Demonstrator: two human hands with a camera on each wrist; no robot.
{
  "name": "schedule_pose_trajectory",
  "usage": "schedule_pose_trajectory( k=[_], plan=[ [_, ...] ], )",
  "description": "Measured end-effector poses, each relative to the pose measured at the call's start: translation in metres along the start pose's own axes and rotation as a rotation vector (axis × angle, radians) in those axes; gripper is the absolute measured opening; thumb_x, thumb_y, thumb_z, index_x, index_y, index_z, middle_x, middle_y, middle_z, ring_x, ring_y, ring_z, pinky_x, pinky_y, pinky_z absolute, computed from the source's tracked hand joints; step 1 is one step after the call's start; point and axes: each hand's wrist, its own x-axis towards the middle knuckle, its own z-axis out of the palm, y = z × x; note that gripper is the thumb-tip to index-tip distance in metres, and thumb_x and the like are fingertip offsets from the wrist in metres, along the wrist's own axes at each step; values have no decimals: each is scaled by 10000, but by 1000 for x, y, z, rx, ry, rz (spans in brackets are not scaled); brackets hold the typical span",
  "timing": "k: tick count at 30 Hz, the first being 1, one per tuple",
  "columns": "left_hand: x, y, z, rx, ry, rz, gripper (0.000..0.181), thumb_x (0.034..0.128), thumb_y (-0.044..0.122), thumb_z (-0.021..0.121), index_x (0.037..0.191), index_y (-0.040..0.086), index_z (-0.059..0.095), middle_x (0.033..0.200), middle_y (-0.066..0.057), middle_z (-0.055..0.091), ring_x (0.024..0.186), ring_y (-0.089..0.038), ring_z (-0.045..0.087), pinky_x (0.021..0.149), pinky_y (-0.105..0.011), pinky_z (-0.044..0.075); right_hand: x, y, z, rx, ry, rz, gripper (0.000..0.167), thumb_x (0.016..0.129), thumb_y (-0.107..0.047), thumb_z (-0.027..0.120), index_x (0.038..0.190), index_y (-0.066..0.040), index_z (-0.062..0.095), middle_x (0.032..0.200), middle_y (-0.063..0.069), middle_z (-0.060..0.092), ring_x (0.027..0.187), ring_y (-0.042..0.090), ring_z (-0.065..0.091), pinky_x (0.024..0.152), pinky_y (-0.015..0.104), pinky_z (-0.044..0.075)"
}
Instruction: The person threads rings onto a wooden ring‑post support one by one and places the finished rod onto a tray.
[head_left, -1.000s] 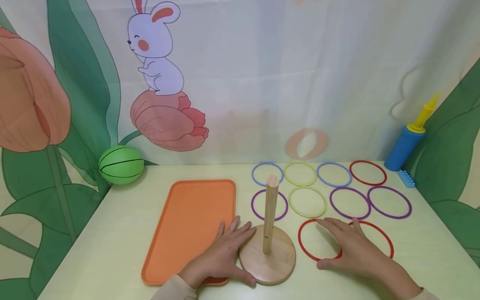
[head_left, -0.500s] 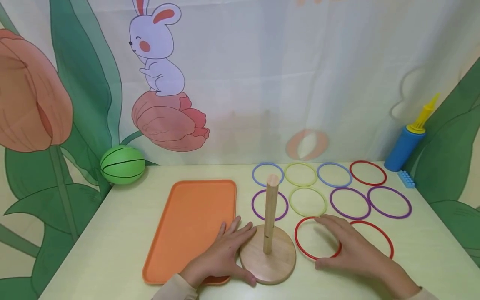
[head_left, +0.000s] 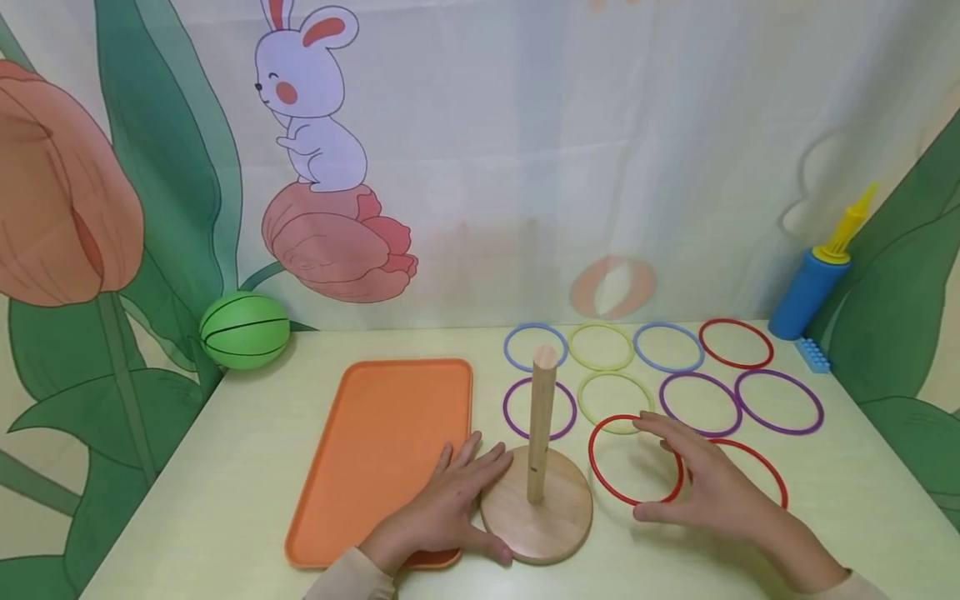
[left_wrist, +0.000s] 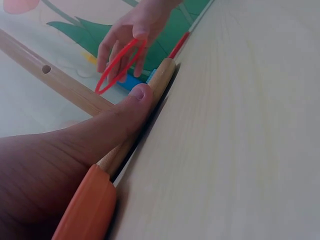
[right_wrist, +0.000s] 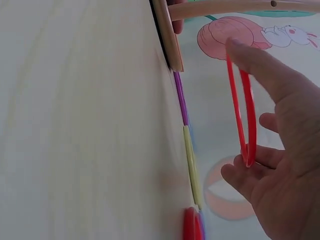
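Observation:
A pale wooden peg (head_left: 542, 425) stands upright on a round wooden base (head_left: 551, 533). My left hand (head_left: 450, 504) lies against the base's left edge, fingers spread and fairly straight; in the left wrist view its thumb (left_wrist: 137, 95) touches the rim. My right hand (head_left: 712, 483) holds a thin red ring (head_left: 591, 458) between thumb and fingertips. That ring is clear of the table, right of the base; the right wrist view shows it almost edge-on. Under the right hand lies another red ring (head_left: 784, 492), partly hidden.
Left of the peg lies an orange tray (head_left: 390, 433), partly under my left hand. Several coloured rings lie in rows behind, including a purple ring (head_left: 822, 408). Farther out are a green ball (head_left: 244, 331), a blue-and-yellow pump (head_left: 810, 292) and a light-blue brick (head_left: 813, 356).
My right hand has taken hold of the nearer red ring and raised it off the table, shifting it slightly left. The left hand has stayed at the base.

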Motion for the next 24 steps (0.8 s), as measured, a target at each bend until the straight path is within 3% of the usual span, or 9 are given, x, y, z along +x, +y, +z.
schedule_pose_trajectory(
  k=[8, 13, 20, 24],
  plan=[
    [0, -1, 1, 9, -4, -3, 1236, 683, 633, 918, 1660, 138, 346, 1726, -66, 283, 1625, -373, 3, 1260, -642, -75, 8, -6, -8, 106, 49, -69, 992, 709, -317, 1007, 1544, -144, 500, 1572, 157, 494, 1401, -29, 436, 1040, 122, 462],
    [-1, -3, 0, 30, 11, -5, 1235, 683, 644, 913, 1658, 136, 352, 1723, -73, 292, 1623, -385, 24, 1259, -651, -62, 17, -16, -12, 92, 77, -107, 960, 691, -277, 1021, 1502, -148, 525, 1556, 138, 512, 1307, 58, 541, 1008, 128, 486],
    [-1, -2, 1, 26, 8, -7, 1239, 682, 655, 909, 1659, 138, 349, 1725, -63, 289, 1625, -375, 23, 1259, -654, -58, 20, -32, -23, 44, 61, -50, 896, 726, -322, 1001, 1479, -211, 527, 1585, 74, 492, 1125, 130, 601, 863, 277, 575],
    [0, -2, 1, 27, 0, -14, 1240, 680, 651, 911, 1660, 143, 347, 1727, -52, 284, 1627, -359, 14, 1262, -646, -61, 23, -37, -29, 71, 71, -111, 884, 713, -254, 1011, 1456, -186, 538, 1577, 94, 501, 1188, 104, 579, 944, 200, 522]
  ],
)
